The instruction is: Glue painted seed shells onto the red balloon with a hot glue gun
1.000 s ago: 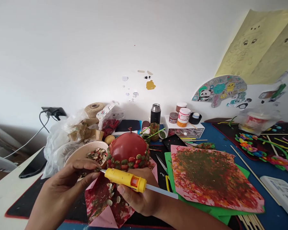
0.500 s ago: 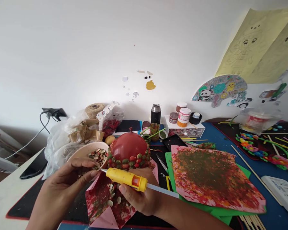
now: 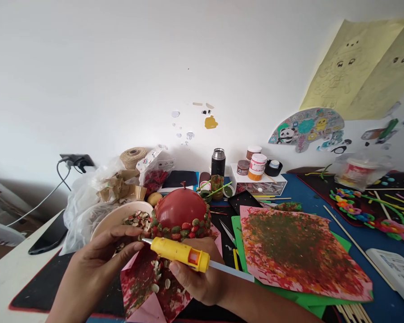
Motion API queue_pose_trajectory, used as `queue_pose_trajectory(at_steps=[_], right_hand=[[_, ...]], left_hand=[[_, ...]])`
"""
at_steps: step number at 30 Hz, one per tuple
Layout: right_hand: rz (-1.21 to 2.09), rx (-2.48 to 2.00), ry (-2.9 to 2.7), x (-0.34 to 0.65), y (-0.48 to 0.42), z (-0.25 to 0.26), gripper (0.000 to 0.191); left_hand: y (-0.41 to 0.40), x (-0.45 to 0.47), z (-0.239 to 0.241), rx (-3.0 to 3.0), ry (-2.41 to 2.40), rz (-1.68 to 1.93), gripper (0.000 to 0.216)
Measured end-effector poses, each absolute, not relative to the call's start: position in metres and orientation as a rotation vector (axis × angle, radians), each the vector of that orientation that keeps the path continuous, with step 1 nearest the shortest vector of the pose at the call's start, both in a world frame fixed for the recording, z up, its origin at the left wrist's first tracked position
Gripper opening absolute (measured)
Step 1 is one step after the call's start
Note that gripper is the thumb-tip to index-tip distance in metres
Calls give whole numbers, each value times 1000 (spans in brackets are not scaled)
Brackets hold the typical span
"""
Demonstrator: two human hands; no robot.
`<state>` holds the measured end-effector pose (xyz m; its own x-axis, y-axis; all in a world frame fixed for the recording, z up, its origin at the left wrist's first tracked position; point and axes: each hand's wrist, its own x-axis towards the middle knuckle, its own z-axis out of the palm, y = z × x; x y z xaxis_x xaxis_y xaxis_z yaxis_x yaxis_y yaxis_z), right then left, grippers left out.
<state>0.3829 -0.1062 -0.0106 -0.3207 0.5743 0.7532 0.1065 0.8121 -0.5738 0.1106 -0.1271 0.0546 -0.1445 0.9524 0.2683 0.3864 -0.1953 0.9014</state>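
Note:
My right hand (image 3: 197,276) grips a yellow glue gun (image 3: 180,252) with a clear glue stick out of its back; its nozzle points left. My left hand (image 3: 103,255) pinches a small seed at the nozzle tip, fingers closed. Just behind stands a red balloon (image 3: 180,207) ringed near its base with red and green painted seeds. A cream bowl (image 3: 116,214) of seeds sits left of the balloon. Under my hands lies a pink paper (image 3: 148,287) stained red and green, with loose seeds on it.
A large paint-smeared pink sheet (image 3: 299,249) on green paper lies at right. Scissors (image 3: 227,231), a black flask (image 3: 218,161), paint jars (image 3: 257,163), twine (image 3: 133,156), plastic bags (image 3: 84,197), a phone (image 3: 50,233) and wooden sticks (image 3: 353,242) crowd the blue table.
Both hands and the glue gun stay almost in place; the camera has tipped up slightly, so everything sits a little lower in view.

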Motion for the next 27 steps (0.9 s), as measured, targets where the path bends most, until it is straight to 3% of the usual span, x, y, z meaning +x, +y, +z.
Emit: queue_pose_trajectory(at_steps=[11, 27], right_hand=[[546, -511, -1874, 384, -106, -13, 63], [379, -559, -1982, 384, -108, -13, 72]], left_hand=[[-126, 96, 46, 1500, 1533, 1237, 64], [-128, 94, 46, 1539, 1512, 1225, 61]])
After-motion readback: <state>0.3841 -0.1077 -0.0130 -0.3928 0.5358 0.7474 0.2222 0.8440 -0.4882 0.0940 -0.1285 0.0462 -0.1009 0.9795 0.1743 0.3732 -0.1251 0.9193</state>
